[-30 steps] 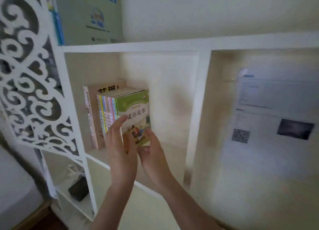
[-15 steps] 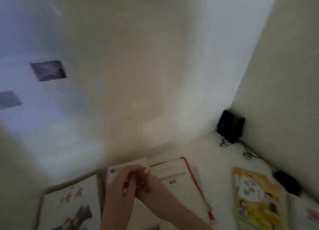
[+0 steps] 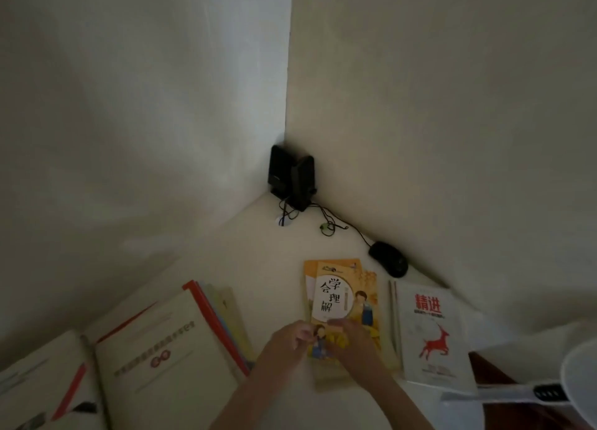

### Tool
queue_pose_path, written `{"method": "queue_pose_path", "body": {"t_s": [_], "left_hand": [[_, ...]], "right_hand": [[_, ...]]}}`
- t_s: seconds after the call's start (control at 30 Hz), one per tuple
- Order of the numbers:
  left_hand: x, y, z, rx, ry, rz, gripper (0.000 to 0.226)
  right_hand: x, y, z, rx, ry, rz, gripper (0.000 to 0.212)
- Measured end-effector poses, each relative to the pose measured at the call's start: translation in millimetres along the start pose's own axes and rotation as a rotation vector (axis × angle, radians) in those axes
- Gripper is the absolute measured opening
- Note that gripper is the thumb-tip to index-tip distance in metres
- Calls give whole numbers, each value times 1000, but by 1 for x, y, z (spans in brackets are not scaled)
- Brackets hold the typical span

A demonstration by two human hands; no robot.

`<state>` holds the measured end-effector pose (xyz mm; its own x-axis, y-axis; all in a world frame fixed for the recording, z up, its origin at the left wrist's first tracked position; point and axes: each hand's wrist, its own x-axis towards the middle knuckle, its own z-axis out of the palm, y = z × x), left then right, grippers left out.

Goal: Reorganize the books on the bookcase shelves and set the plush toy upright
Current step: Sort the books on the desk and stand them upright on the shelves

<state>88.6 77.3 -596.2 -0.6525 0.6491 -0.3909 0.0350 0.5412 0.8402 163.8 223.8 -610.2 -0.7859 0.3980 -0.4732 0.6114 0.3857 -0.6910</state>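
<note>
A large white book with a red spine (image 3: 155, 349) lies flat at the left of the pale desk (image 3: 258, 261), its near edge cut off by the frame. At centre, the left hand (image 3: 284, 345) and right hand (image 3: 352, 342) sit close together, fingers curled on the near end of a small stack of orange books (image 3: 342, 287). The stack's long axis runs straight away from the person toward the wall corner, where black speakers (image 3: 290, 177) stand, so both hands are equally near and a lift would come back toward the body. To the right lie a white book with a red deer (image 3: 429, 332) and a black mouse (image 3: 389, 258). The stack's lower books blur beneath the hands. Neither bookcase nor plush toy is in view, and a white object (image 3: 578, 374) at the far right is cut off.
</note>
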Motion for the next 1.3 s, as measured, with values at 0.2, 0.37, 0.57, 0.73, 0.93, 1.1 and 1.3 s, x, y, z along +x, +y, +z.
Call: {"method": "queue_pose_path", "body": {"t_s": [0.2,0.37,0.57,0.73,0.93,1.1,1.3], "left_hand": [[62,-1,25,-70,17,-133,42],[79,-4,46,-32,180,-251,43],[82,-7,55,-121,246,-471,61],[78,-34,51,-232,331,-547,91],[63,-19,54,-518,440,-413,63],[44,-10,36,-597,331,-205,45],[25,11,5,-449,251,57,39]], "right_hand": [[46,39,-33,-158,211,202,85],[58,51,-30,-310,207,196,91],[52,58,-22,-100,268,132,93],[44,64,-14,0,218,65,99],[43,66,-19,263,131,117,122],[42,38,-51,485,35,47,59],[21,21,-59,489,144,-161,35]]}}
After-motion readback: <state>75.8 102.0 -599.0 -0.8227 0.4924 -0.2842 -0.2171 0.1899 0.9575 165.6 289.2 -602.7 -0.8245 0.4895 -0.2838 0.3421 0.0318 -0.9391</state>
